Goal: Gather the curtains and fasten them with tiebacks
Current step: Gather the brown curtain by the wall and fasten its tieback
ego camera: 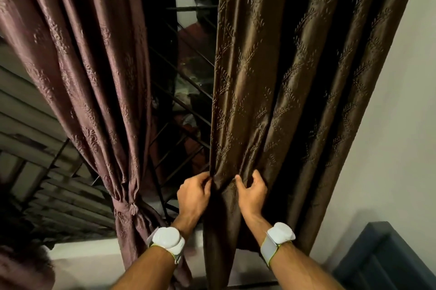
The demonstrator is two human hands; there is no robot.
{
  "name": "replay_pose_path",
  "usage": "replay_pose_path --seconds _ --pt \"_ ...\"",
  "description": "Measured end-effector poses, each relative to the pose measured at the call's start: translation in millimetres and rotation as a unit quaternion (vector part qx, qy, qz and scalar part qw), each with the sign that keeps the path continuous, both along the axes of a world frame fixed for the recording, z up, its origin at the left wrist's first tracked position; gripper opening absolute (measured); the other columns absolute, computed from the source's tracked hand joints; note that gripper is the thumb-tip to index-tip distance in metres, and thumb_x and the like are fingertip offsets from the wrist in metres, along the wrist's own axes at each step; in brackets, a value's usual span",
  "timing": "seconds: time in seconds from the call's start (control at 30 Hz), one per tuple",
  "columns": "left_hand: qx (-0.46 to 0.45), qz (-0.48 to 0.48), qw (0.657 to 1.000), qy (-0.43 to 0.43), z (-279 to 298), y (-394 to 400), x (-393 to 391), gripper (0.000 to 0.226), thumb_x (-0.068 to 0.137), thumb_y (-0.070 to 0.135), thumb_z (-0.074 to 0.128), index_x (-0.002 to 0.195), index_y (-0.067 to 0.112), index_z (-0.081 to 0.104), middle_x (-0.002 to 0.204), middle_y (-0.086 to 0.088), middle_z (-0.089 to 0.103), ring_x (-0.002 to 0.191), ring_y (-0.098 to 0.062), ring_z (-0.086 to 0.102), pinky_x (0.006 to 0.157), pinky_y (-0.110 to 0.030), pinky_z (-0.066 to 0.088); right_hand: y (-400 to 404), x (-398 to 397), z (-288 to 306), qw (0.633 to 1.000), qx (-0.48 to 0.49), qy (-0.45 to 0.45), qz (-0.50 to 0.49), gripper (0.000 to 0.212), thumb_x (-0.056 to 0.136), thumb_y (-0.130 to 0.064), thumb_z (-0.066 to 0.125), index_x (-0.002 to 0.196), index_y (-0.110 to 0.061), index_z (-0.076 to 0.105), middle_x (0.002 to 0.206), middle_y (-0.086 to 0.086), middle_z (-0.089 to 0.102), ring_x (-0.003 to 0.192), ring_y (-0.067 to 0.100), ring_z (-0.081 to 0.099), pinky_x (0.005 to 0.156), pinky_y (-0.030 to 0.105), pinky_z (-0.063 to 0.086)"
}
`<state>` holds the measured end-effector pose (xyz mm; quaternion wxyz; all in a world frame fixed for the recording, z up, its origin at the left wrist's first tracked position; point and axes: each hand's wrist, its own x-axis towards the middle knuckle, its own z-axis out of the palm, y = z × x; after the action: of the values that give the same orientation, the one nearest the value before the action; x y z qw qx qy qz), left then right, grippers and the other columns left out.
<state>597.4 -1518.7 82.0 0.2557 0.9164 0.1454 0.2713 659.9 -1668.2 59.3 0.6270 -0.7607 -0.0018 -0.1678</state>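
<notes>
At a dim window, you stand with both hands raised to the right-hand drape. At far left, horizontal louvre slats run behind the mauve curtain, which hangs in deep folds and is already cinched low down by a matching fabric tieback, its knot bunched at the front of the gathered cloth. Below that, the pale window ledge runs along the near edge of the opening. Between the two drapes, the dark metal window grille shows its slanted bars against a black pane.

Your left hand grips the inner edge of the brown curtain, fingers curled and pinching a fold of the leaf-patterned cloth. A white wrist device sits strapped on your left forearm, nearer the camera. Just to the right, your right hand holds the same curtain, thumb pressed into the fabric and fingers hooked round a pleat, so the cloth puckers between the two hands. They are near each other but not touching. A second white wrist device sits on your right forearm. The brown curtain hangs loose below your hands, falling past the ledge, with no tieback visible round it. Right of it stands the plain pale wall, and at the near right corner a dark blue panelled piece of furniture, which cannot be identified further.
</notes>
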Motion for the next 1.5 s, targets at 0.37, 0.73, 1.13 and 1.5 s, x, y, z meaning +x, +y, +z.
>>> replay_pose_path --seconds 0.37,0.73,1.13,1.5 --pt "-0.002 -0.192 0.981 0.041 -11.8 -29.2 16.3 0.040 0.103 0.060 0.032 0.127 0.040 0.058 0.112 0.015 0.062 0.108 -0.015 0.066 0.083 -0.040 0.055 -2.6 -5.1 -13.6 0.993 -0.079 -0.064 0.061 0.014 0.084 -0.005 0.075 0.084 -0.017 0.067 0.076 -0.008 0.059 0.064 0.009 0.057 0.064 0.032 0.053" --pt "-0.050 -0.208 0.976 0.038 -4.3 -14.1 35.2 0.033 0.098 0.070 0.038 0.079 0.049 0.055 0.075 0.015 0.067 0.084 -0.019 0.069 0.068 -0.034 0.048 -20.1 5.3 -20.6 0.977 -0.052 -0.114 0.170 0.011 0.079 -0.026 0.080 0.085 -0.024 0.071 0.085 -0.016 0.062 0.068 0.006 0.061 0.058 0.029 0.052" --pt "-0.212 -0.245 0.944 0.067 2.6 -25.1 25.3 0.026 0.108 0.027 0.055 0.104 0.007 0.072 0.105 -0.007 0.078 0.102 -0.022 0.073 0.090 -0.044 0.057 -24.9 24.2 -5.3 0.970 0.097 0.107 0.198 0.062 0.096 -0.005 0.069 0.151 -0.017 0.045 0.149 0.015 0.055 0.131 0.009 0.056 0.110 0.027 0.045" --pt "-0.046 -0.077 0.990 0.111 3.3 -24.5 27.0 0.023 0.106 0.037 0.048 0.117 0.023 0.063 0.121 -0.008 0.072 0.116 -0.038 0.066 0.088 -0.044 0.053 -12.8 -7.9 -14.7 0.988 0.016 -0.065 0.137 0.026 0.084 -0.009 0.080 0.083 -0.031 0.068 0.070 -0.010 0.068 0.061 0.002 0.062 0.063 0.022 0.054"
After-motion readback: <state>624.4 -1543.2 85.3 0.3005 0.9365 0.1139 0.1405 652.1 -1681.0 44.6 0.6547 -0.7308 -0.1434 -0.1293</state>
